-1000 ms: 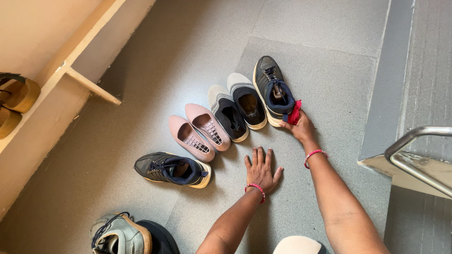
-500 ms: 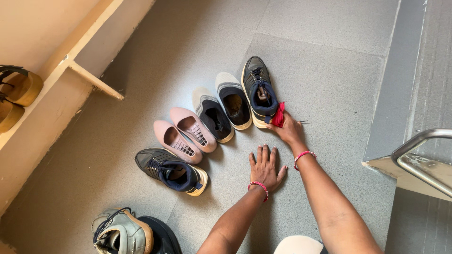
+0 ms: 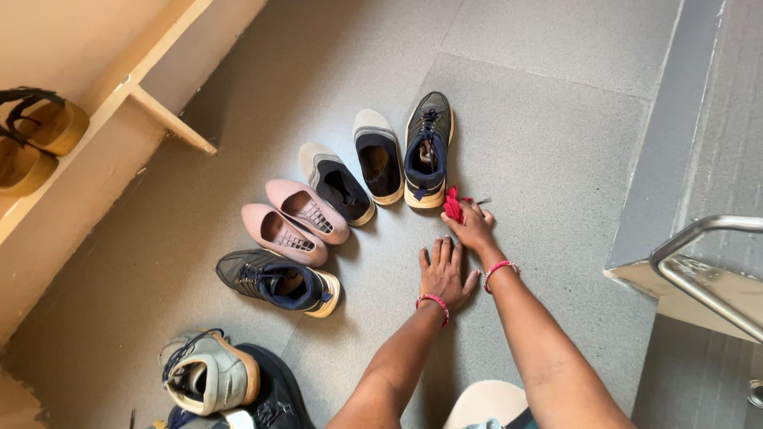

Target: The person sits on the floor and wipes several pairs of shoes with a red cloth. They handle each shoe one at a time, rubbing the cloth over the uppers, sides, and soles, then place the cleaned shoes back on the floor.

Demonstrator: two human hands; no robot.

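My left hand (image 3: 443, 273) lies flat on the grey floor (image 3: 540, 151), fingers spread, holding nothing. My right hand (image 3: 472, 226) is closed on a small red cloth (image 3: 453, 205), just behind the heel of a black and navy sneaker (image 3: 427, 148) and apart from it. To that sneaker's left stand two grey slip-on shoes (image 3: 377, 154) (image 3: 337, 182) and two pink flats (image 3: 305, 210) (image 3: 282, 233), fanned in an arc. A second black and navy sneaker (image 3: 276, 281) lies at the arc's left end.
A grey shoe with a tan sole (image 3: 208, 372) rests on a dark shoe at the bottom left. Brown sandals (image 3: 44, 123) sit on a beige shelf (image 3: 119, 99) at the left. A raised step (image 3: 660, 143) and a metal rail (image 3: 699, 270) stand at the right.
My right hand has let go of the black and navy sneaker's heel and drawn back with the red cloth. The sneaker now stands straighter beside the grey shoes. The left hand has stayed put.
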